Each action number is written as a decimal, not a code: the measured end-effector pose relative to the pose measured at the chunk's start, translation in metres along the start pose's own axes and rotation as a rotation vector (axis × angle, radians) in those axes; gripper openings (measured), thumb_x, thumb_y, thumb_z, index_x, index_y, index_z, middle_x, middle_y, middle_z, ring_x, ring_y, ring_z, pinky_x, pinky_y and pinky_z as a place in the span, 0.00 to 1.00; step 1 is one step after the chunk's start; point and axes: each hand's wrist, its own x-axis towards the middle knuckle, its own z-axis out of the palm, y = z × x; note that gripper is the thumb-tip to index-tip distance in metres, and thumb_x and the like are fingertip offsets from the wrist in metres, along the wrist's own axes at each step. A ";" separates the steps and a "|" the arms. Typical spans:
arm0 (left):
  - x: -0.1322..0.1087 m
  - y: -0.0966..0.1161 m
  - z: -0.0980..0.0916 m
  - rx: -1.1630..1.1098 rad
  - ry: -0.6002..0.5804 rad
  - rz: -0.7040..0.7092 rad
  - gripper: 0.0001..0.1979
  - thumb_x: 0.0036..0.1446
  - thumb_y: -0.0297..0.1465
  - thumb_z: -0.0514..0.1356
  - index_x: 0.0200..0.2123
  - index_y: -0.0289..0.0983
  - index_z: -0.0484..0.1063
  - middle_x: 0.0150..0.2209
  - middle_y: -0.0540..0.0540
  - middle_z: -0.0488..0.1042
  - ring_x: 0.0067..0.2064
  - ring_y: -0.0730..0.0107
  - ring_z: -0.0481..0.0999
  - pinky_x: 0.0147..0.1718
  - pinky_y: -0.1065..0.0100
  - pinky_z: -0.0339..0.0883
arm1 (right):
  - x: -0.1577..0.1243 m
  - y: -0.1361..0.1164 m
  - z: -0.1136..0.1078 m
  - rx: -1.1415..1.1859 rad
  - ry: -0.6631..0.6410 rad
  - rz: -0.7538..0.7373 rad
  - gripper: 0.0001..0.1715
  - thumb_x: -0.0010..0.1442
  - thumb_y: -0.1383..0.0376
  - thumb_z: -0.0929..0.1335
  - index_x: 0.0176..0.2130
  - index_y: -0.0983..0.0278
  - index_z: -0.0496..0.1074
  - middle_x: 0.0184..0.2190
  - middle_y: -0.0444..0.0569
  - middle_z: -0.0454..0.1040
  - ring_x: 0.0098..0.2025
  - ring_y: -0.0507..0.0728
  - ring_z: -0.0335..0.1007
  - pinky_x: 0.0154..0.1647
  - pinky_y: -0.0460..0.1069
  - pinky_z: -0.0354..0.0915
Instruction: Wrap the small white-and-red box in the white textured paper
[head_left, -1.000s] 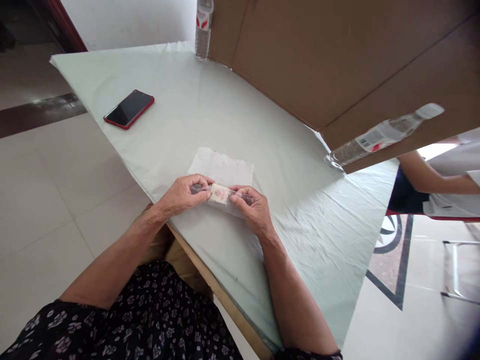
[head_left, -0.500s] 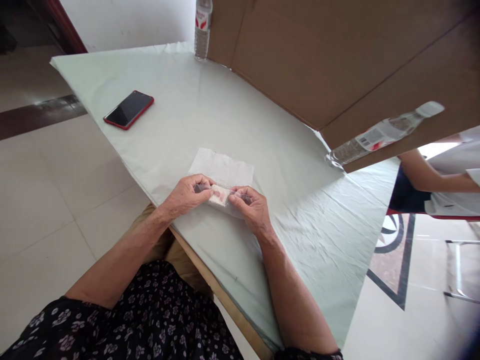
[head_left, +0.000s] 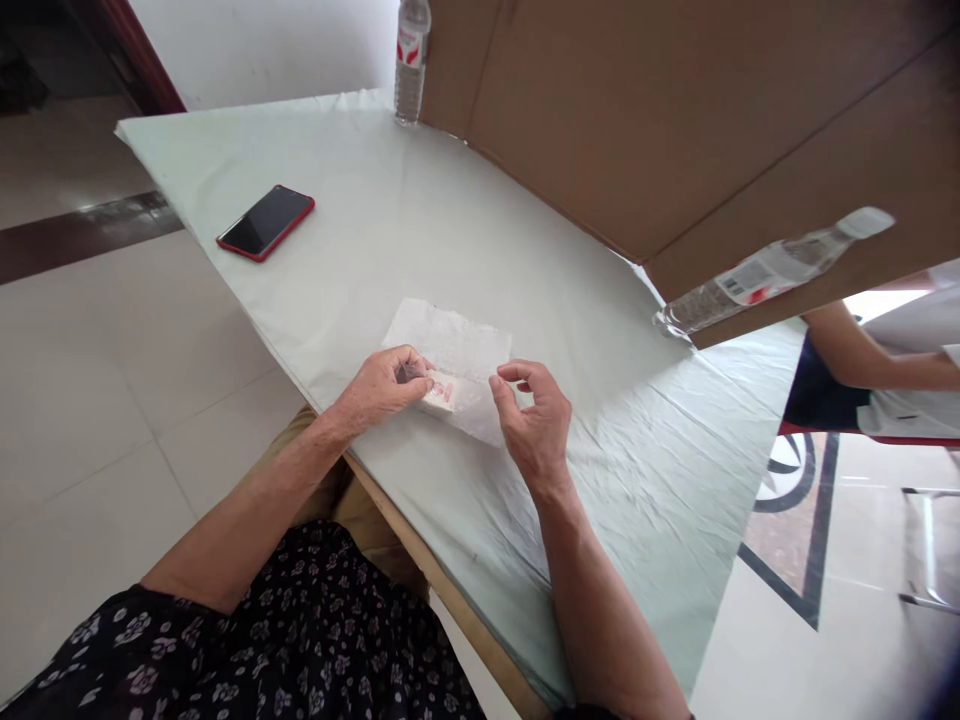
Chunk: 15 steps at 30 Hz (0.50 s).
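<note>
A small white block with red print (head_left: pixel 441 390) lies on a sheet of clear bubble wrap (head_left: pixel 454 340) near the table's front edge. My left hand (head_left: pixel 390 385) is closed on the block's left end, thumb on top. Something dark shows in the gap between its thumb and fingers; I cannot make out what it is. My right hand (head_left: pixel 532 410) is just beyond the wrap's right edge, its fingers curved and thumb and fingertips slightly apart. Nothing shows between them, and it is off the block.
A phone in a red case (head_left: pixel 266 222) lies at the far left of the cloth-covered table (head_left: pixel 337 250). A cardboard panel (head_left: pixel 637 120) stands at the back, with a water bottle (head_left: pixel 411 65) and another leaning bottle (head_left: pixel 772 270) beside it. Another person's arm (head_left: pixel 877 355) shows at right.
My right hand has let go of the block's right end and moved right, its fingers loosening. More of the bubble wrap shows to the right of the block. My left hand keeps its hold.
</note>
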 end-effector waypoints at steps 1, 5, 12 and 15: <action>0.000 0.000 0.000 0.002 -0.002 0.005 0.10 0.50 0.37 0.62 0.28 0.37 0.67 0.43 0.44 0.81 0.39 0.68 0.76 0.40 0.66 0.67 | -0.001 -0.007 -0.002 -0.049 -0.001 -0.088 0.04 0.65 0.63 0.68 0.38 0.59 0.74 0.39 0.50 0.80 0.45 0.60 0.75 0.48 0.56 0.67; 0.001 -0.002 0.002 0.015 0.002 0.031 0.10 0.51 0.38 0.62 0.29 0.38 0.68 0.44 0.44 0.80 0.42 0.66 0.77 0.42 0.65 0.67 | -0.007 -0.025 0.001 -0.193 -0.222 -0.367 0.06 0.67 0.64 0.68 0.43 0.59 0.75 0.44 0.51 0.82 0.48 0.60 0.77 0.51 0.56 0.66; -0.003 0.004 -0.018 0.206 0.024 0.050 0.11 0.53 0.40 0.61 0.32 0.38 0.71 0.33 0.48 0.77 0.37 0.66 0.74 0.38 0.65 0.68 | -0.017 -0.021 0.018 -0.388 -0.344 -0.490 0.12 0.65 0.67 0.69 0.49 0.62 0.73 0.50 0.51 0.80 0.51 0.60 0.72 0.52 0.55 0.60; -0.005 0.001 -0.034 0.221 0.088 0.045 0.12 0.52 0.41 0.61 0.34 0.38 0.72 0.31 0.49 0.75 0.34 0.67 0.73 0.35 0.66 0.67 | -0.018 -0.024 0.021 -0.475 -0.382 -0.482 0.15 0.65 0.66 0.69 0.52 0.59 0.71 0.50 0.50 0.78 0.50 0.61 0.69 0.50 0.55 0.58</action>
